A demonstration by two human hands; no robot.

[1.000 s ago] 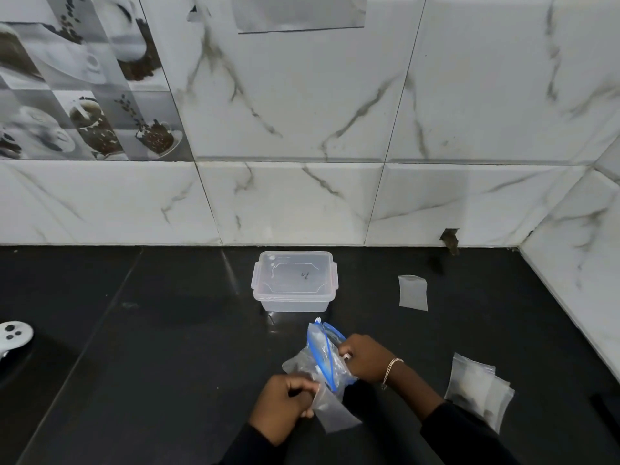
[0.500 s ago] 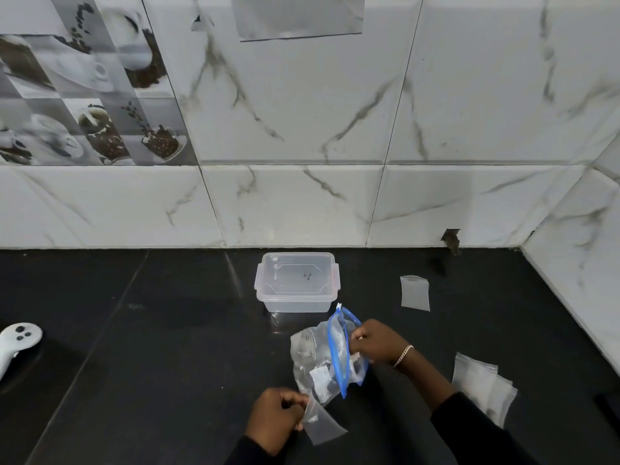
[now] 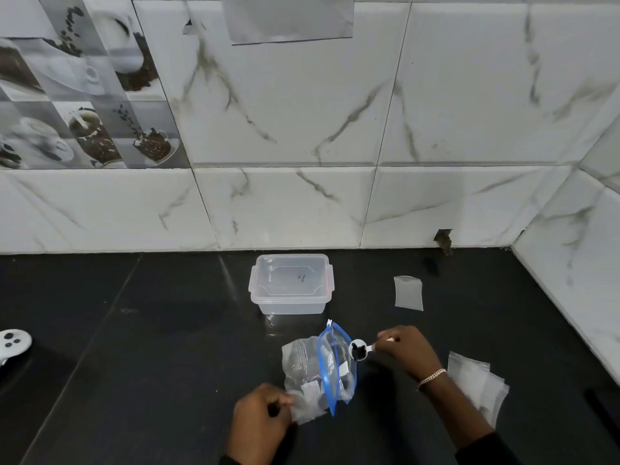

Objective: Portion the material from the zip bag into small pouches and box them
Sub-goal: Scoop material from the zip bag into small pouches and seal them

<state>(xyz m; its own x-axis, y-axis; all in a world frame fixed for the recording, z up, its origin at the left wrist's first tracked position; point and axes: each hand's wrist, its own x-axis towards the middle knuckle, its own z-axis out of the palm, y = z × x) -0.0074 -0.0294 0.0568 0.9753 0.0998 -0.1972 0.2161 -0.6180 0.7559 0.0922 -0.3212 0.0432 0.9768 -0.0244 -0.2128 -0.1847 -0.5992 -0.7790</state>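
Right hand (image 3: 402, 350) pinched a loaded small white plastic scoop (image 3: 359, 350); left hand (image 3: 261, 421) gripped a limp clear film pouch (image 3: 307, 411). Slippery, probably: hold its mouth edge.

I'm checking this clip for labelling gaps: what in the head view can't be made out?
Head view:
- Mouth of the small pouch: covered by the left hand.
- The dark material in the spoon, right hand: too small to identify.
- Mark on the box lid: too small to read.
- The paper sheet on the wall: cut by top edge.
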